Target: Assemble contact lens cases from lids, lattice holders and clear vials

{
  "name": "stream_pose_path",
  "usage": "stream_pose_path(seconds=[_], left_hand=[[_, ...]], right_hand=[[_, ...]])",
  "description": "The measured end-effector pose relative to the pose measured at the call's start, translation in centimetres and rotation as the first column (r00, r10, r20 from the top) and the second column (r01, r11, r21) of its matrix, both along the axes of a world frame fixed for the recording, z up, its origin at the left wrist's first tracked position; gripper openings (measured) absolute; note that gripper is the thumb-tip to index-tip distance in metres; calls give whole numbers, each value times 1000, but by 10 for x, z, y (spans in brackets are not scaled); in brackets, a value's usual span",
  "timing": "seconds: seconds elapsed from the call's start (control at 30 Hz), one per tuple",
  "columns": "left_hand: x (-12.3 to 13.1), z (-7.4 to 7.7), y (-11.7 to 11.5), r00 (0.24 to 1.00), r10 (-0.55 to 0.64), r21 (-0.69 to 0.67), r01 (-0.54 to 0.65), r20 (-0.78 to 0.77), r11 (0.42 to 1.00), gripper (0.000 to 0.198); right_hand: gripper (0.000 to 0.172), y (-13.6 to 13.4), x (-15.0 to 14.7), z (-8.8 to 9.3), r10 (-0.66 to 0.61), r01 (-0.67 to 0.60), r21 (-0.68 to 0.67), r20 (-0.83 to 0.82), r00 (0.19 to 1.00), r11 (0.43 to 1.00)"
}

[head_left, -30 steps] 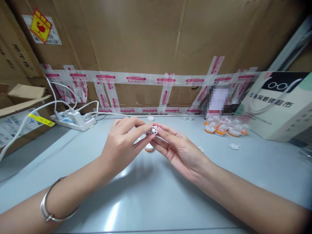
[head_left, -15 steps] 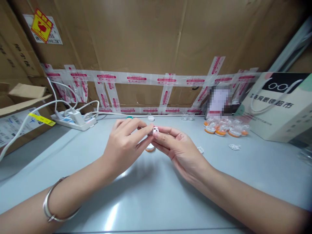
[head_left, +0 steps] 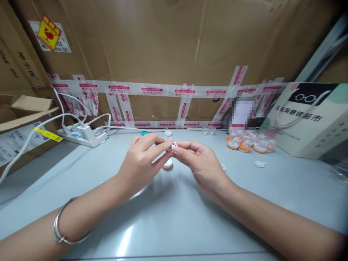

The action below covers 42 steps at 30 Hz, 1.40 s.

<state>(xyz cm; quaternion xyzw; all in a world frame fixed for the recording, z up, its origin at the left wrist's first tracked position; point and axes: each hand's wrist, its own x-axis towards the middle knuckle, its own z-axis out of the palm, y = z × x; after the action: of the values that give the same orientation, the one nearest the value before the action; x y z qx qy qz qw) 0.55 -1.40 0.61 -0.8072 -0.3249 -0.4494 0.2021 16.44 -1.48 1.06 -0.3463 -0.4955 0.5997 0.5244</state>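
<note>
Between both sets of fingertips, above the table, is a small white plastic piece with holes. My left hand pinches its left side, and my right hand grips its right side with thumb and fingers. The fingers cover much of the piece. Just below them on the table sits a round white-and-orange case, partly hidden by my left hand. A white perforated piece lies by my right hand, mostly covered by it. Farther right rests another flat white perforated piece.
Several white-and-orange cases with clear tops cluster at right, near a paper bag. Clear plastic parts, a white disc and a green ring lie at the back. A power strip stands at left.
Both hands keep hold of the white piece, with only slight finger shifts. The view has moved a little, and the green ring shows more fully behind my left hand.
</note>
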Motion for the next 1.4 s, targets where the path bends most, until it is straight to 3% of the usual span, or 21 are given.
stream_pose_path(seconds=[0.27, 0.87, 1.1, 1.27, 1.4], left_hand=[[2, 0, -3, 983, -79, -87, 95, 169, 992, 20], [3, -5, -4, 971, -111, -214, 157, 213, 964, 19], [8, -2, -11, 853, 13, -430, 250, 522, 868, 15], [13, -5, -15, 795, 88, -573, 351, 600, 740, 9], [14, -6, -14, 817, 119, -643, 345, 565, 684, 22]], right_hand=[[19, 2, 5, 3, 124, -129, -79, -62, 990, 989], [18, 6, 3, -3, 105, -105, -29, 13, 994, 994], [26, 5, 1, -5, 27, -27, 105, 0, 1000, 994], [21, 5, -5, -11, 92, -93, 0, -120, 989, 996], [14, 13, 2, -8, 79, -91, -57, -188, 979, 994]])
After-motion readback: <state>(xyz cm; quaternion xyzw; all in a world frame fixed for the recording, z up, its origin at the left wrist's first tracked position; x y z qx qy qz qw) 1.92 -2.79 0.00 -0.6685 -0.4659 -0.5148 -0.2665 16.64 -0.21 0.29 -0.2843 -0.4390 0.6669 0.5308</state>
